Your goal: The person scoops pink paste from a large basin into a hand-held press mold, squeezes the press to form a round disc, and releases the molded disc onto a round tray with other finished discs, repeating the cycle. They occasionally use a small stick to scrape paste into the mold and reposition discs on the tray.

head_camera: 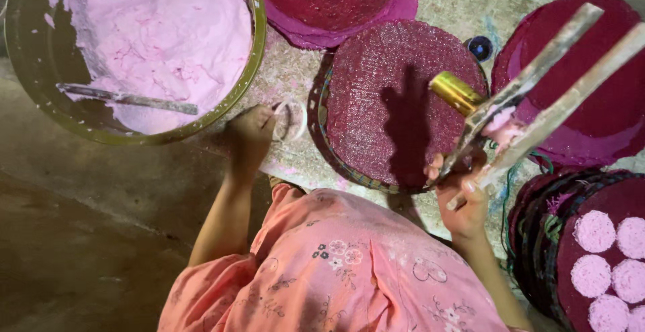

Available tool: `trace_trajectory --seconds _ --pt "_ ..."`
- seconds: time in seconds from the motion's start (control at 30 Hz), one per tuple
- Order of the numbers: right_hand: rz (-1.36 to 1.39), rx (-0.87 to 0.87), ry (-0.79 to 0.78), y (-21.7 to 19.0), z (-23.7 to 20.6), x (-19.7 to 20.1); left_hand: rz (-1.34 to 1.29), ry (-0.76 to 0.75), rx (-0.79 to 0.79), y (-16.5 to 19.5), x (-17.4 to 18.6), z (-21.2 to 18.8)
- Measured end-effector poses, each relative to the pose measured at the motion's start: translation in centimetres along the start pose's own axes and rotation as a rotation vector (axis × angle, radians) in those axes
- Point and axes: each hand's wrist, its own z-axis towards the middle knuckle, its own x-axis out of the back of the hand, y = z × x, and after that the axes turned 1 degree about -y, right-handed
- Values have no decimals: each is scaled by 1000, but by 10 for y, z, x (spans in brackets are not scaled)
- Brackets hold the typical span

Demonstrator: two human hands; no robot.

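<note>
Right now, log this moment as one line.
left hand: on ring | right hand: holds press | mat: bare

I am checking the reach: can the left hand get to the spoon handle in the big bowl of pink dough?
Probably yes. The left hand rests just outside the bowl, by a small ring. The spoon handle lies on the pink dough, with only the low rim between them.

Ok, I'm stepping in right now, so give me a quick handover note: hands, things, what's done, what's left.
Left hand: fingers on a small ring beside the middle mat.
Right hand: gripping the metal press, pink dough in it, over that mat.
Done: pink rounds lie on the lower-right mat.
Left: middle mat bare; bowl holds plenty more.
</note>
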Motion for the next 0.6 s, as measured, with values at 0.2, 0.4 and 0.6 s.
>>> trace_trajectory --seconds 0.2,0.4,0.6 --pt "-226 -128 -70 -17 24 -2 18 -143 -243 70 -56 19" --pt "-518 -390 -336 -33 60 4 -715 -317 -52 101 -60 61" --pt "-637 -1020 -393 -51 102 -23 -2204 -722 117 120 -59 83"
